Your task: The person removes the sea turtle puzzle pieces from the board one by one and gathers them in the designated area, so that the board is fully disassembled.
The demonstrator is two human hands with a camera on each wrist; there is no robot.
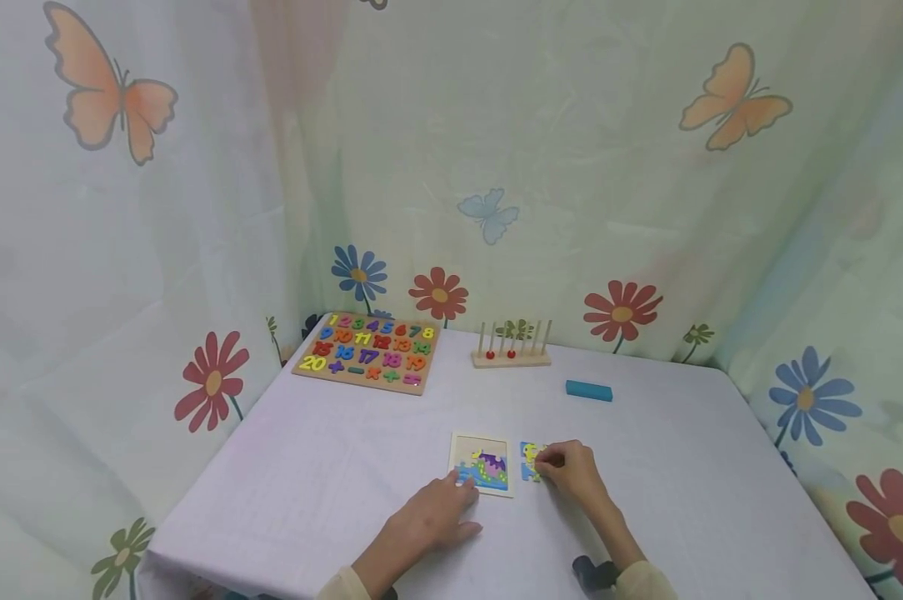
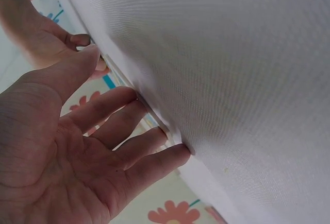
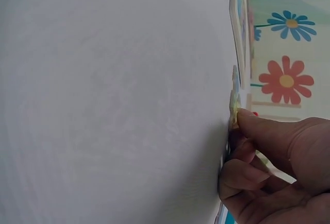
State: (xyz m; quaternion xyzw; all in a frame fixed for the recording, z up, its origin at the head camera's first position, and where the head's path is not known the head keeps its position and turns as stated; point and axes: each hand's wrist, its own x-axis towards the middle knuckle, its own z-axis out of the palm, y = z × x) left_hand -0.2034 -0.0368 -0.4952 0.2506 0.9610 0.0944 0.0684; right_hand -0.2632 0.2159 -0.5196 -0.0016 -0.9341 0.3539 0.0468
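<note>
A small square puzzle tray (image 1: 481, 435) lies on the table, partly filled with a picture of a purple and green creature over blue. My left hand (image 1: 438, 510) rests its fingertips on the tray's lower left edge; in the left wrist view the fingers (image 2: 154, 167) reach out loosely to that edge. Just right of the tray, my right hand (image 1: 575, 473) pinches a yellow and blue puzzle piece (image 1: 527, 458) between thumb and fingers. The right wrist view shows this puzzle piece (image 3: 235, 98) edge-on near the cloth; its far part is hidden by the fingers.
A number board (image 1: 357, 385) with colourful numerals lies at the back left. Behind the tray stands a wooden peg rack (image 1: 511, 361) with two red beads. A teal block (image 1: 589, 390) lies at the back right. Floral curtains (image 1: 571, 167) surround the white-covered table (image 1: 331, 467).
</note>
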